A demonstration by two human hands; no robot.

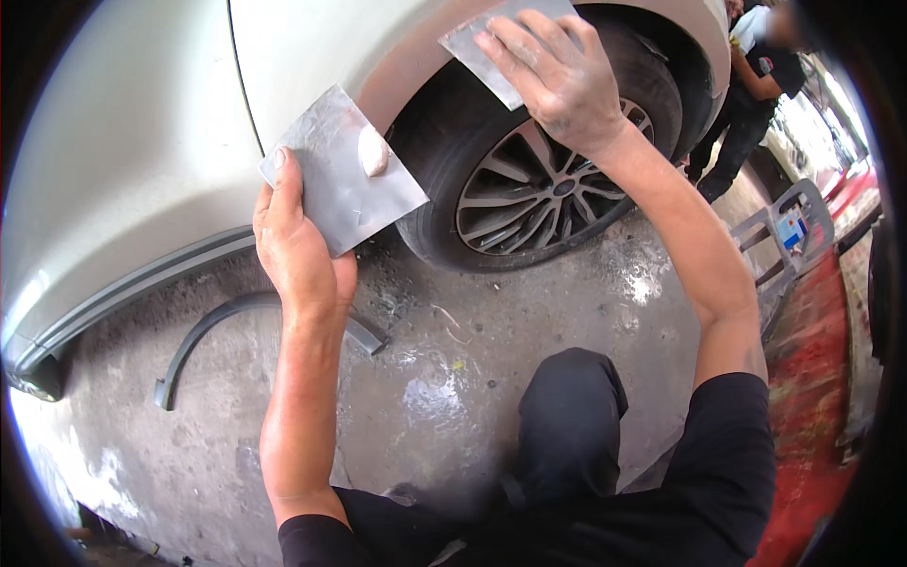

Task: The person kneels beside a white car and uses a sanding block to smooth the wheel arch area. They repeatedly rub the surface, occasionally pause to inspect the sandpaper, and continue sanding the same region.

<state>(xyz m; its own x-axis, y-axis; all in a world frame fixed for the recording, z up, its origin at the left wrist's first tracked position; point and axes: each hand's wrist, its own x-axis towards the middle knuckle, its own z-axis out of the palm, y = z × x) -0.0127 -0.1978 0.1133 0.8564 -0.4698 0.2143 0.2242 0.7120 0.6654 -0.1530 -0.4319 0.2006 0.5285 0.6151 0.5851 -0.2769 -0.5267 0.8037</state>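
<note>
My left hand grips a square grey metal plate with a dab of white paste on it, held beside the front of the tyre. Up at the white car's wheel arch, my right hand holds a thin grey spreader blade, fingers spread over its face; whether the blade touches the bodywork I cannot tell. The arch has a dull pinkish band along it. The spoked alloy wheel lies below my right hand.
A curved dark trim piece lies on the stained concrete floor. A co-worker in dark clothes stands at upper right. A grey plastic stool with a small blue-and-white item stands at right, beside a red surface. My bent knee is below.
</note>
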